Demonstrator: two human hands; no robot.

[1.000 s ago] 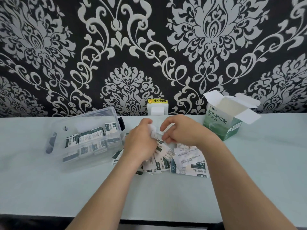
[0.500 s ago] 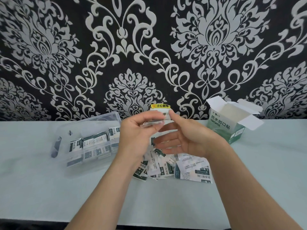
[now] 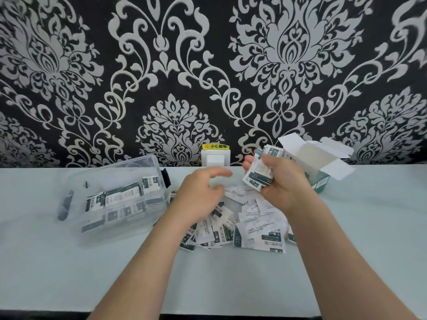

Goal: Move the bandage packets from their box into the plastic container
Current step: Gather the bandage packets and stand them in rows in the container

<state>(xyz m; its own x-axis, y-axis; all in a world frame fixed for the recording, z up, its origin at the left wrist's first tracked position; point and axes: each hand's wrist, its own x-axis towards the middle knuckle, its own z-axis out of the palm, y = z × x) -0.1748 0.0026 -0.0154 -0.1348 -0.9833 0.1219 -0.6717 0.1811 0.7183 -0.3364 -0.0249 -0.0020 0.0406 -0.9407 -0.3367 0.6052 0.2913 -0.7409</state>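
Head view. Right hand [image 3: 286, 183] raised above the desk [image 3: 69, 273], fingers and thumb curled round a small stack of bandage packets [image 3: 258, 174]. Left hand [image 3: 201, 195] hovers just beside it, fingers loosely bent, holding nothing; slightly blurred. Loose pile of packets [image 3: 258, 234] lies on the desk under both hands. Clear plastic container [image 3: 92, 179] sits left of the pile, lid off, with rows of packets inside [image 3: 122, 196]. Green-and-white box [image 3: 316, 158], flaps open, stands behind the right hand by the wall. Wall socket [image 3: 215, 158] between container and box.
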